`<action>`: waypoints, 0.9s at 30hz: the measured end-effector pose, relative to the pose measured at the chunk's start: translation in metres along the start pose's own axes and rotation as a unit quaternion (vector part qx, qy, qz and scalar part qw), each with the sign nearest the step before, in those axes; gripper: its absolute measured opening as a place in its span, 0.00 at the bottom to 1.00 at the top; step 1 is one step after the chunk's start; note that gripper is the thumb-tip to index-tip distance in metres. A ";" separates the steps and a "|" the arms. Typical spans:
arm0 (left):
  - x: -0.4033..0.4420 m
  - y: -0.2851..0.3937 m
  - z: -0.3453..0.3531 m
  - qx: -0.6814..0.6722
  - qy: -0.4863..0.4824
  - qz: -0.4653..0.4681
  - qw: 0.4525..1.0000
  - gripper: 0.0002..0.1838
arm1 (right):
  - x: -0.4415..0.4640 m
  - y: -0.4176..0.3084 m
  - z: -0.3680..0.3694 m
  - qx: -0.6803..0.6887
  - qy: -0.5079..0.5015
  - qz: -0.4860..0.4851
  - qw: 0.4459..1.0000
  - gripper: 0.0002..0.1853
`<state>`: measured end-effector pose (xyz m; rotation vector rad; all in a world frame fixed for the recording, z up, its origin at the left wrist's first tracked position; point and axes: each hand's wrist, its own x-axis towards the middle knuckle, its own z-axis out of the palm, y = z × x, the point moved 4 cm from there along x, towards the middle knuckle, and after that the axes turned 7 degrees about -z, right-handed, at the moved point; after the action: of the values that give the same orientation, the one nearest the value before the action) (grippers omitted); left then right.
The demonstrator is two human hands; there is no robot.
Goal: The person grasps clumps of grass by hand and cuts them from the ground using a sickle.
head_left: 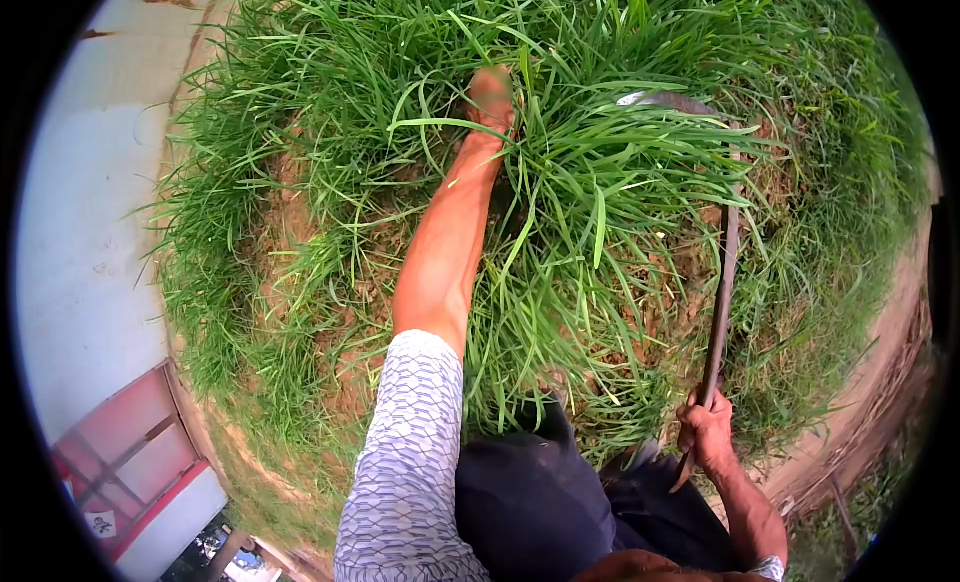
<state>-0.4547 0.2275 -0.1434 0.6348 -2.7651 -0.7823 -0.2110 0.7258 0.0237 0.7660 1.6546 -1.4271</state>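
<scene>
My left hand (491, 100) is stretched far forward among long green grass blades (600, 147), its fingers closed; the blades partly hide it, and what it grips is hard to make out. At the lower right, my right hand (708, 428) is wrapped round the long handle of a sickle (724, 282). The handle runs upward from my fist, and its end sticks out below. At the top, the curved blade points left and lies partly behind the grass, to the right of my left hand.
Brown soil (350, 377) shows between the clumps. A pale wall (90, 242) and a red-framed opening (135, 437) stand at the left. My dark-clothed knees (535, 492) are at the bottom. A dirt edge (850, 392) curves along the right.
</scene>
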 end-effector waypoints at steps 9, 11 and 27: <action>-0.020 -0.064 0.049 -0.674 0.011 -0.152 0.723 0.29 | 0.000 0.001 -0.004 -0.003 0.001 -0.023 1.000 0.08; -0.023 -0.033 0.019 -0.630 0.029 -0.112 0.768 0.18 | -0.001 -0.005 -0.009 -0.026 0.020 -0.046 0.998 0.08; -0.011 -0.069 0.049 -0.938 -0.295 0.130 0.129 0.24 | 0.041 -0.125 0.077 -0.363 0.014 -0.274 0.890 0.26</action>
<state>-0.4356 0.2018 -0.2219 -0.8476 0.2242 -3.0736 -0.3232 0.6255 0.0465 -0.1264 2.3216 -0.9823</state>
